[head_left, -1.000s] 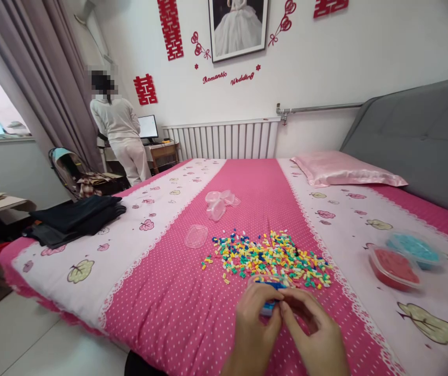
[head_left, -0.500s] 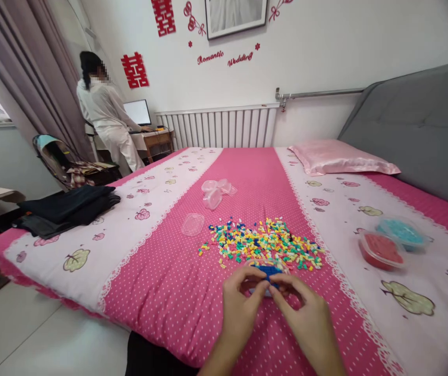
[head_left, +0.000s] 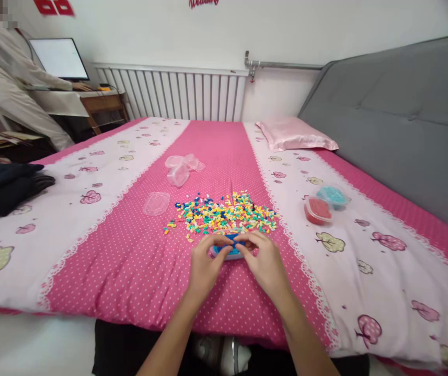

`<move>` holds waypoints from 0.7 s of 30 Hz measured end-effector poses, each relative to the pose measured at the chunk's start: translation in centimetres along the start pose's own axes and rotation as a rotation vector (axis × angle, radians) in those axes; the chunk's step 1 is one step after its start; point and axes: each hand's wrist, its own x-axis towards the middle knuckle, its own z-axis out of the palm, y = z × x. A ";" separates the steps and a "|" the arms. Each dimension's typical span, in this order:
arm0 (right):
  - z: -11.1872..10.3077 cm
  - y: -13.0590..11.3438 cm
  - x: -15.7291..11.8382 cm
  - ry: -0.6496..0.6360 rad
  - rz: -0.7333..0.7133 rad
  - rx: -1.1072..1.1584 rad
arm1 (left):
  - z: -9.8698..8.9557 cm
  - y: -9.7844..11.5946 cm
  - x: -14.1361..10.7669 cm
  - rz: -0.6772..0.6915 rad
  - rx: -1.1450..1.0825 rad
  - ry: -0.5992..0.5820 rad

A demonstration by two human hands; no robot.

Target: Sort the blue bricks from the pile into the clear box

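Note:
A clear plastic container (head_left: 227,255) with blue contents sits on the bed at the near edge of a pile of small coloured capsule-like pieces (head_left: 224,213). My left hand (head_left: 207,261) and my right hand (head_left: 265,258) meet over this container, thumbs and fingers curled together. Dark blue pieces (head_left: 232,238) show between the fingertips of both hands; their exact shape is too small to tell. Yellow, green, white, pink and blue pieces make up the pile just beyond my fingers.
Clear empty containers (head_left: 179,175) and a clear lid (head_left: 156,203) lie beyond to the left. Right of the pile stand containers of red (head_left: 318,210) and light-blue pieces (head_left: 333,196). A pink pillow (head_left: 296,134), dark folded clothes (head_left: 6,188) and a person (head_left: 12,78) at a desk are farther off.
The view has turned right and down, so the bed's things appear farther left and higher. Both hands stay together over the container, fingers still pinched at the blue pieces.

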 end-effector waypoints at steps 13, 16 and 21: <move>0.2 0.8 2.3 -0.235 0.055 -0.429 | -1.0 -2.5 -0.6 0.325 0.530 0.027; 0.3 0.6 2.5 -0.287 0.074 -0.477 | -1.4 -3.0 -1.4 0.429 0.698 0.027; 0.8 0.1 2.9 -0.340 0.101 -0.541 | -1.1 -3.3 -1.7 0.501 0.798 0.041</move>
